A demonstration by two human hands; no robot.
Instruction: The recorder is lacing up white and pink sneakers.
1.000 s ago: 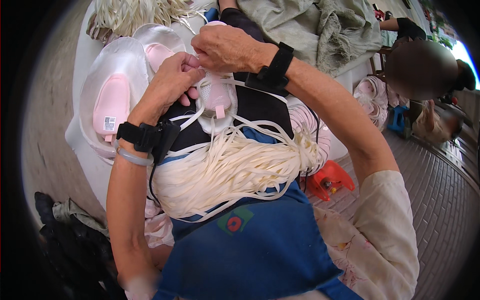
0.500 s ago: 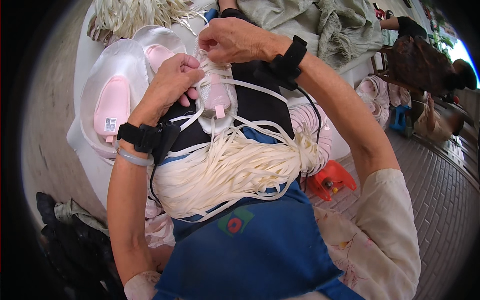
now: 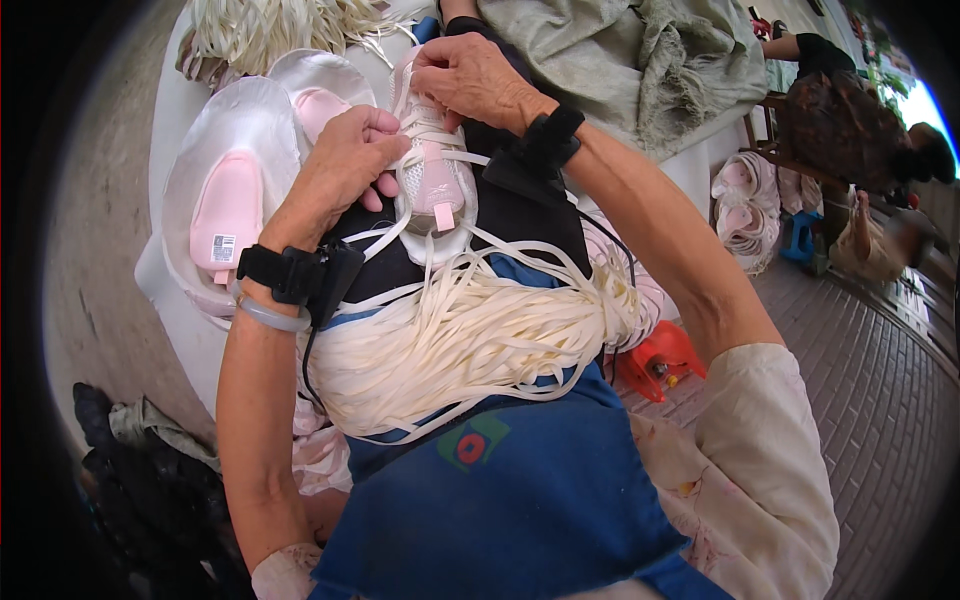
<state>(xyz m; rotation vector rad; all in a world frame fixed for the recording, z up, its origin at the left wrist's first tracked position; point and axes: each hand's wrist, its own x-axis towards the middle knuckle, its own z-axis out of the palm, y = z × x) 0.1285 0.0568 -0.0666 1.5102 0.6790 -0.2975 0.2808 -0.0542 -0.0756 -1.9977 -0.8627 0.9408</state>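
A white and pink shoe upper lies on my lap, its heel end toward me, with a white shoelace crossing its opening. My left hand pinches the upper's left edge between thumb and fingers. Over the right edge, my right hand is closed with bent fingertips at the lacing; the lace there is mostly hidden by the fingers. One loose lace end runs right under my right wrist. Nearer me, a thick bundle of cream laces spreads across my blue apron.
White shoe uppers with pink insoles rest on a white surface at left. Another lace bundle lies at the far left, grey-green cloth beyond my right hand. An orange-red object and stacked pink uppers are at right. Another person sits far right.
My right hand has shifted slightly right and its wrist has dropped toward the upper. More of the upper's far end now shows. My left hand has stayed in place.
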